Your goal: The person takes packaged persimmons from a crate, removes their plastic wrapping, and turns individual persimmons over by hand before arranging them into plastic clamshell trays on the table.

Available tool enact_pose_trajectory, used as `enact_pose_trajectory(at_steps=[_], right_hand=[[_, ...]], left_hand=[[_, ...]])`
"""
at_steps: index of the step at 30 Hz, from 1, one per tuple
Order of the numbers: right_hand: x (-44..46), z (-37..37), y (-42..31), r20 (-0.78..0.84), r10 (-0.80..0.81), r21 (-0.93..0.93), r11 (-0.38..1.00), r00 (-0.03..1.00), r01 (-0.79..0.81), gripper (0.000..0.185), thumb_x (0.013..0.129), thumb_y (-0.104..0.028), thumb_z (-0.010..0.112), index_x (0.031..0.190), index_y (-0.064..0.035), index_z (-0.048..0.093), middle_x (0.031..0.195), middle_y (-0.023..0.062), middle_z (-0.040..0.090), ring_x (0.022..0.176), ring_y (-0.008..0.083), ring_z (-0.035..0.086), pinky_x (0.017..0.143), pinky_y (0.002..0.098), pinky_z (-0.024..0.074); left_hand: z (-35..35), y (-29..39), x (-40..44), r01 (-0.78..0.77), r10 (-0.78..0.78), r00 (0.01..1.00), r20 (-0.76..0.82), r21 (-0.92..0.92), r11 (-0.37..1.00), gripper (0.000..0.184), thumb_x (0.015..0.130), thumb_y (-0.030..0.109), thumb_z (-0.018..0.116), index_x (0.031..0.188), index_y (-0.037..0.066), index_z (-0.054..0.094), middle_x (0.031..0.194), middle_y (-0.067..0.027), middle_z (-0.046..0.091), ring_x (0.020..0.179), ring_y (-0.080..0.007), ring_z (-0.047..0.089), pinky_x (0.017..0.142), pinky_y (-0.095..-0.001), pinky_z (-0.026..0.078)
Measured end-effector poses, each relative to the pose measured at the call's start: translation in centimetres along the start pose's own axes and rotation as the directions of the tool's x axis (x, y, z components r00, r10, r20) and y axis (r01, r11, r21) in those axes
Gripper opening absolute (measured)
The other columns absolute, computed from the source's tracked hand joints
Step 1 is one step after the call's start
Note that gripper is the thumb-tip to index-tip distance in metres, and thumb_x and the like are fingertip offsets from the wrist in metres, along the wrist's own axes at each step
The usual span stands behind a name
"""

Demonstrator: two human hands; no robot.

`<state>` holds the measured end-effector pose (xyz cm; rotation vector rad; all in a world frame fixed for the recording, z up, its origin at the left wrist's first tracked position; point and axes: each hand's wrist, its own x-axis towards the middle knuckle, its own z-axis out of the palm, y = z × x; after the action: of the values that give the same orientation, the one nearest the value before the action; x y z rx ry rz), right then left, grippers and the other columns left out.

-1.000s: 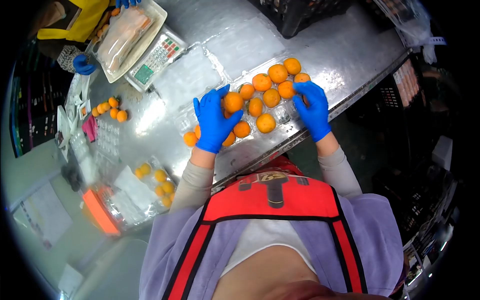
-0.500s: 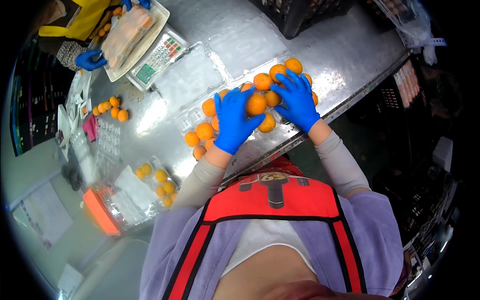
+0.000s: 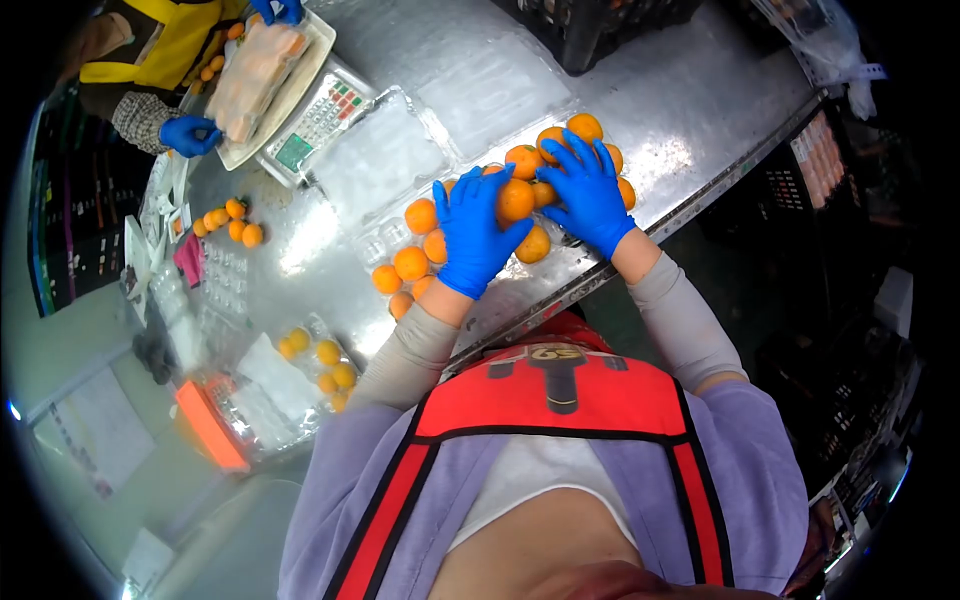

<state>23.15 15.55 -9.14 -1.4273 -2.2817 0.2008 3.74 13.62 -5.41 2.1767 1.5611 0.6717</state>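
Several oranges lie in and around clear plastic trays on the metal table. My left hand, in a blue glove, is curved round a raised orange with its thumb below the fruit. My right hand, also gloved, rests palm down with fingers spread over the oranges at the right, touching some of them. Another orange sits between the two thumbs, nearer the table edge. Oranges such as this one are left of my left hand, over the clear tray.
At the upper left a person's gloved hand is beside a wrapped pack on a scale. Loose oranges lie at the left. A black crate stands at the top, an orange box lower left.
My left hand has moved right, with its orange over the middle of the group. My right hand has come in from the right edge. The other person's hand has reached toward the pack.
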Motion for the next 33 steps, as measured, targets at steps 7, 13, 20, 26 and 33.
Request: enact_pose_trajectory(at_steps=[7,13,20,26,33], right_hand=[[-1.2,-2.7,2.4,-0.344,0.355,0.540,0.832,0.869,-0.126,0.043,0.071,-0.016,0.075,0.108,-0.0054,0.056,0.109,0.0110,0.059,0.105,0.0273,0.056,0.091,0.0357,0.0438],[-3.3,-4.9,3.0,-0.037,0.667,0.831,0.433,0.744,-0.347,0.046,0.079,-0.012,0.071,0.120,-0.0016,0.052,0.112,0.0085,0.058,0.104,0.0174,0.055,0.091,0.0313,0.0441],[-5.4,-4.4,1.2,0.154,0.587,0.839,0.347,0.795,-0.419,0.040,0.079,-0.013,0.072,0.114,-0.0031,0.056,0.100,0.0042,0.061,0.085,0.0113,0.057,0.076,0.0258,0.0475],[-6.6,-2.1,-1.3,0.401,0.488,0.577,0.523,0.775,-0.628,0.039,0.082,-0.025,0.070,0.111,-0.0024,0.058,0.077,0.0045,0.062,0.064,0.0110,0.059,0.060,0.0262,0.0479],[-6.2,-2.8,-2.1,0.240,0.520,0.278,0.772,0.820,-0.571,0.039,0.081,-0.035,0.067,0.110,-0.0094,0.061,0.067,0.0079,0.061,0.064,0.0242,0.063,0.060,0.0348,0.0492]], left_hand=[[1.2,0.8,0.8,-0.012,0.012,1.000,0.012,-0.001,1.000,0.065,0.067,0.029,0.075,0.127,0.021,0.051,0.117,-0.0076,0.057,0.120,-0.0326,0.045,0.105,-0.0592,0.014],[4.1,0.8,2.0,-0.078,0.058,0.989,0.139,0.141,0.987,0.067,0.067,0.031,0.075,0.129,0.023,0.049,0.117,-0.0051,0.054,0.125,-0.0326,0.038,0.106,-0.0614,0.011],[0.9,-4.2,2.1,0.004,0.010,0.987,-0.160,0.085,0.996,0.040,0.072,0.026,0.072,0.109,0.017,0.064,0.104,-0.0065,0.059,0.102,-0.0297,0.051,0.095,-0.0469,0.032],[1.5,-5.8,3.7,0.065,-0.063,0.997,-0.038,0.040,0.997,0.023,0.073,0.033,0.069,0.089,0.016,0.071,0.104,-0.0072,0.060,0.103,-0.0255,0.051,0.092,-0.0439,0.031],[1.8,-8.2,4.5,0.127,-0.130,0.989,0.075,0.041,0.991,0.020,0.077,0.029,0.065,0.093,0.019,0.072,0.106,-0.0061,0.061,0.106,-0.0261,0.051,0.096,-0.0455,0.030]])
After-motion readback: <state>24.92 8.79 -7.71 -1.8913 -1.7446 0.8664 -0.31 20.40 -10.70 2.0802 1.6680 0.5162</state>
